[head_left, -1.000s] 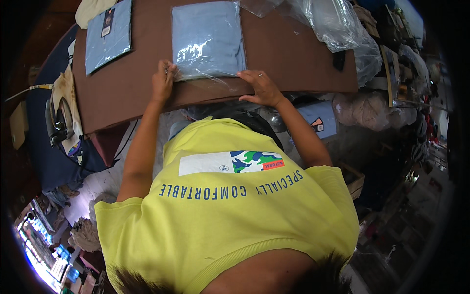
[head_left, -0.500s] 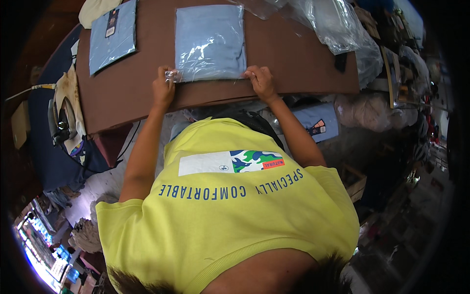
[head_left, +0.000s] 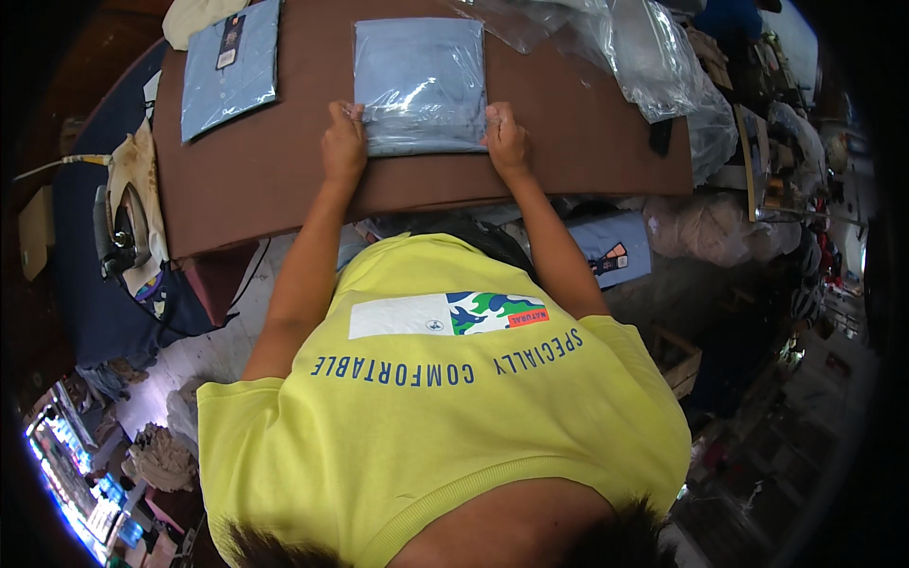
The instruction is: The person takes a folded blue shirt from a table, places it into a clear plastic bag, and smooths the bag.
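A folded light-blue garment in a clear plastic bag (head_left: 420, 68) lies flat on the brown-covered table (head_left: 256, 180) in front of me. My left hand (head_left: 344, 144) is closed on the bag's plastic at its near left side. At the near right side my right hand (head_left: 507, 138) pinches the plastic in the same way. Between my hands the film is drawn across in creases, slightly above the garment's near end. Glare and wrinkles hide part of the cloth. To the left lies another folded light-blue shirt (head_left: 233, 74) with a dark tag.
Loose clear plastic bags (head_left: 653, 66) spread over the table's far right. An iron (head_left: 121, 232) rests on a scorched cloth at the left. Below the table edge, on the right, sits another light-blue packed garment (head_left: 620, 248). A wooden crate (head_left: 677, 364) is on the lower right.
Both hands have moved up along the bag's sides, away from its near end, drawing the plastic edge with them. The whole scene has shifted slightly in view.
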A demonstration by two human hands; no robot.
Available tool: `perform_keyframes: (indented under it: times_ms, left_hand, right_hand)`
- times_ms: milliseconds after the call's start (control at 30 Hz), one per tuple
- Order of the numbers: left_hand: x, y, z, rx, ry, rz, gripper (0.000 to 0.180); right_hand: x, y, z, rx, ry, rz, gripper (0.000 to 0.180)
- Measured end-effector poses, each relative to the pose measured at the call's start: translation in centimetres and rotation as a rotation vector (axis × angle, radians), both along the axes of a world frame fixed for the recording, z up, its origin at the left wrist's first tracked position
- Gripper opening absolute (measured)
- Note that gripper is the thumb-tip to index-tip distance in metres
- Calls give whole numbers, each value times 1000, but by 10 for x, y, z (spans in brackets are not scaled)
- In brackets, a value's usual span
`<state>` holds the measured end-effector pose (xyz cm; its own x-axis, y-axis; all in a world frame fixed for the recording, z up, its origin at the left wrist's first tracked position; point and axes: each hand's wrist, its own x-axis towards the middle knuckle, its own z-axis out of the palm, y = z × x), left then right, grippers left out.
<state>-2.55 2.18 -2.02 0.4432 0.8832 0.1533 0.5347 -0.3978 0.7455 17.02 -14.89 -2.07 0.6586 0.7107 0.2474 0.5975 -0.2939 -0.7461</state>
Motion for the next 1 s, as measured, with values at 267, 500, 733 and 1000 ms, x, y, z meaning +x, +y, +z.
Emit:
perform_keyframes:
  times_ms: [267, 500, 733, 1000]
  left_hand:
    - [11, 7, 7, -24, 201, 47, 30]
    - [17, 10, 14, -68, 339, 71, 37]
    - [19, 19, 13, -136, 436, 66, 46]
    - [21, 26, 7, 17, 470, 64, 44]
  right_hand:
    - [9, 21, -5, -263, -48, -114, 28]
    - [10, 31, -3, -421, -81, -187, 39]
    - [17, 42, 0, -536, -78, -207, 49]
    - [22, 49, -2, -612, -73, -267, 53]
